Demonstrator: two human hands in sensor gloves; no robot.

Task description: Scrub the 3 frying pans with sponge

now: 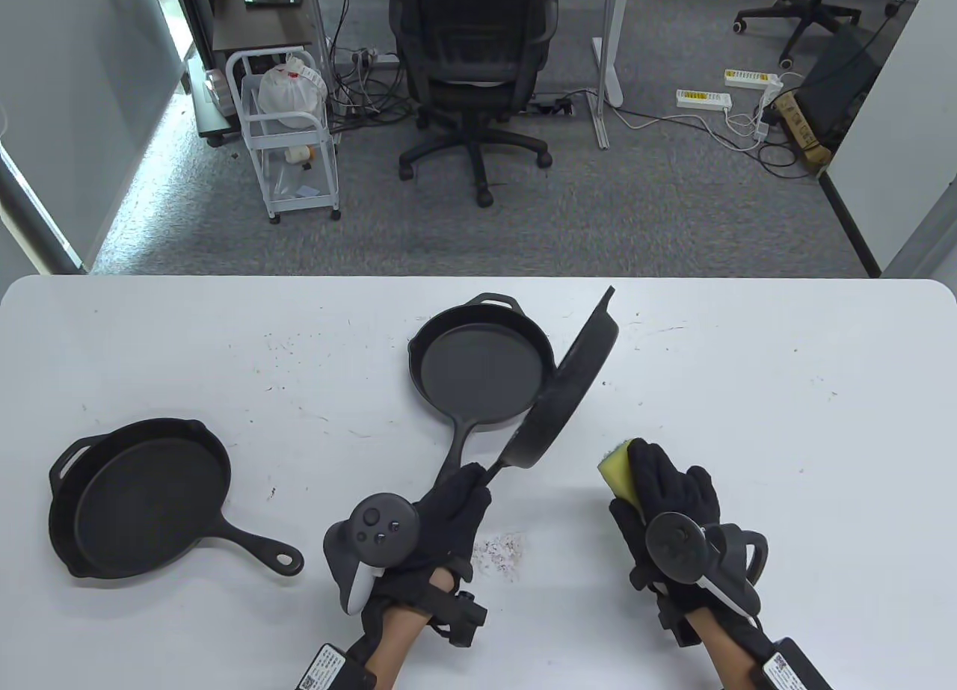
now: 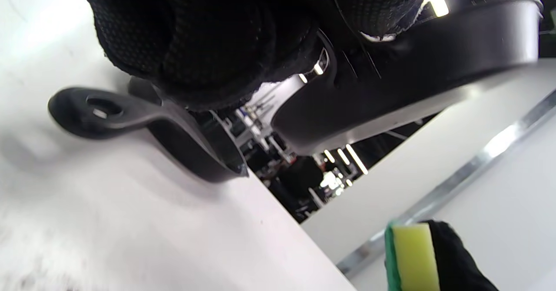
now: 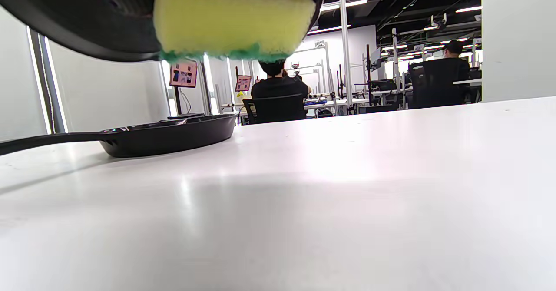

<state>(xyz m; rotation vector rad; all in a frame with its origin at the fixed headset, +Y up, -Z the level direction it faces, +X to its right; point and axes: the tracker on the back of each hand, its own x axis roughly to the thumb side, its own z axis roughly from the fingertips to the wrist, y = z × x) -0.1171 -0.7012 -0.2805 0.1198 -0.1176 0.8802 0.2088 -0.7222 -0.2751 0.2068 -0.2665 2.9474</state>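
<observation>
Three black cast-iron pans show in the table view. One pan (image 1: 138,496) lies flat at the left. A second pan (image 1: 478,365) (image 3: 169,139) lies flat in the middle, its handle (image 2: 100,108) pointing toward me. My left hand (image 1: 467,488) (image 2: 208,34) grips the handle of the third pan (image 1: 568,391) (image 2: 412,78), tilted on edge above the table beside the middle pan. My right hand (image 1: 650,481) holds a yellow sponge with a green scrub side (image 1: 620,473) (image 3: 234,17) (image 2: 412,256), just right of the tilted pan and apart from it.
Purple specks (image 1: 502,552) lie on the white table (image 1: 748,391) near my left hand. Beyond the far edge stand an office chair (image 1: 475,62) and a white cart (image 1: 288,137). People sit at desks in the background of the right wrist view.
</observation>
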